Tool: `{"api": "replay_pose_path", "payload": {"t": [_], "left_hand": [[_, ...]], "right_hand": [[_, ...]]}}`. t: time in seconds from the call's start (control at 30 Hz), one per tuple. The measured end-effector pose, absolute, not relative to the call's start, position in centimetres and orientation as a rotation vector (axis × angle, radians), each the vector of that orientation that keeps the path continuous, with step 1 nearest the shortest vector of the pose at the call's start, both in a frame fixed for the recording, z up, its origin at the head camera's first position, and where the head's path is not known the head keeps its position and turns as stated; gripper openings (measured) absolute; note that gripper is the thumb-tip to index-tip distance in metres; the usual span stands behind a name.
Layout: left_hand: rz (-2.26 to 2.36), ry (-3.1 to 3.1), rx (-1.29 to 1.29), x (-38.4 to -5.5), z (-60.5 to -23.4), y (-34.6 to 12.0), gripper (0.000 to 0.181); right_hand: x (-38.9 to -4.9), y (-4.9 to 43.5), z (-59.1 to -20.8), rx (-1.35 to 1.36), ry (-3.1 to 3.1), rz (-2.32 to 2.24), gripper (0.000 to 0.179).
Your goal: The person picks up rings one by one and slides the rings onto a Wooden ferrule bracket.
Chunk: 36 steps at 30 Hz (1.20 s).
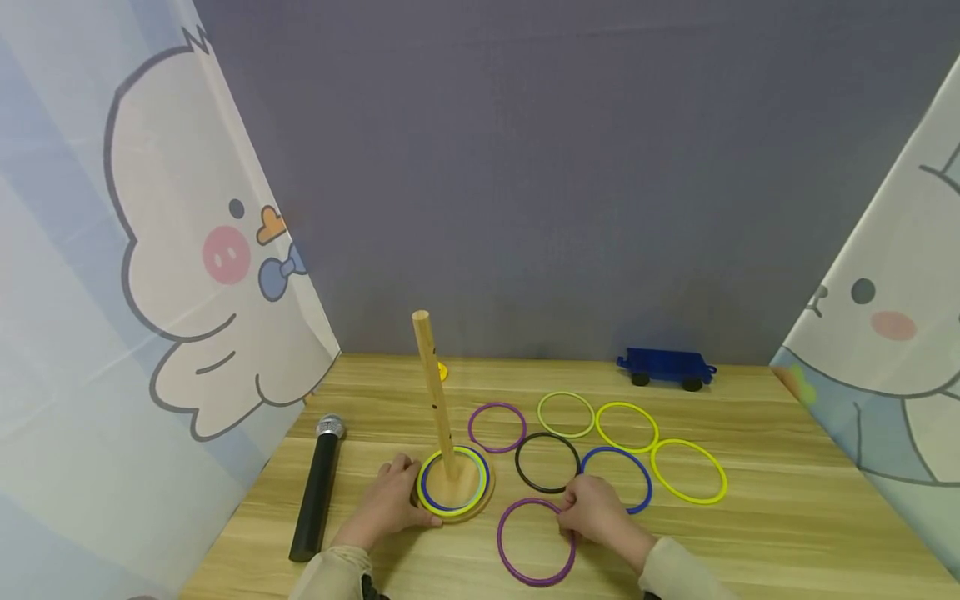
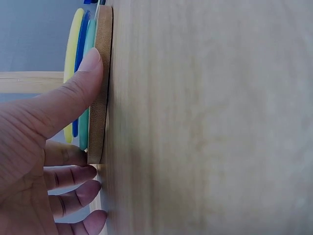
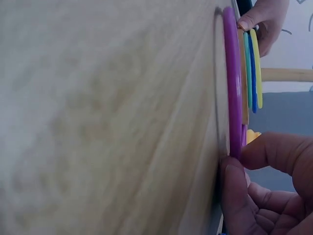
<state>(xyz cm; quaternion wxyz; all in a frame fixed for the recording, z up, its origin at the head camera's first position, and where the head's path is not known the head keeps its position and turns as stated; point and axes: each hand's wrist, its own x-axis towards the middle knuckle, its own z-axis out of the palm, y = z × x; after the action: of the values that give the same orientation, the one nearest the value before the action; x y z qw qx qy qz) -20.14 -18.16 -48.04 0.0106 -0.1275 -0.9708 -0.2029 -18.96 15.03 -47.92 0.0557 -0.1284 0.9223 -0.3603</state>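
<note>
Though slim and round, glossy purple ring [image 3: 234, 83] in right hand [image 1: 596, 510]

1. Held ring [image 3: 234, 83]: purple.
2. Stacked rings [image 2: 72, 46]: yellow, blue, teal.
3. Loose rings [image 1: 699, 502]: purple, black, blue, yellow-green, yellow.
4. Microphone [image 1: 317, 487]: black, silver head [image 1: 330, 427].
5. Cart [image 1: 663, 364]: blue, black wheels [image 1: 692, 385].
6. Table [image 1: 810, 533]: streaky yellow-brown wood grain.

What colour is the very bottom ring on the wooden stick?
The bottom ring is teal, a bluish green. The left wrist view shows it best.
</note>
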Motion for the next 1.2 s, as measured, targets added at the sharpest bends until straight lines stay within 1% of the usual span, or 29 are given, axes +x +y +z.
{"api": "replay_pose_path", "payload": {"t": [0.33, 0.5, 0.8, 1.03, 1.2], "left_hand": [[-0.635, -3.020, -0.401, -20.1, -48.0, -18.1, 0.103], [-0.626, -3.019, -0.401, -20.1, -47.9, -18.1, 0.102], [-0.624, -3.022, -0.417, -20.1, -48.3, -18.3, 0.104], [-0.641, -3.020, -0.417, -20.1, -48.4, -18.3, 0.103], [-0.639, -3.016, -0.420, -20.1, -48.3, -18.4, 0.103]], "right_hand": [[-19.0, 16.5, -48.1, -0.352, 2.563, -1.328, 0.010], [-19.0, 17.1, -47.9, -0.377, 2.459, -1.471, 0.005], [-19.7, 17.7, -46.8, -0.386, 2.331, -1.646, 0.015], [-20.4, 17.7, -44.4, -0.381, 2.215, -1.768, 0.024], [-20.7, 17.5, -42.9, -0.385, 2.235, -1.788, 0.025]]}}
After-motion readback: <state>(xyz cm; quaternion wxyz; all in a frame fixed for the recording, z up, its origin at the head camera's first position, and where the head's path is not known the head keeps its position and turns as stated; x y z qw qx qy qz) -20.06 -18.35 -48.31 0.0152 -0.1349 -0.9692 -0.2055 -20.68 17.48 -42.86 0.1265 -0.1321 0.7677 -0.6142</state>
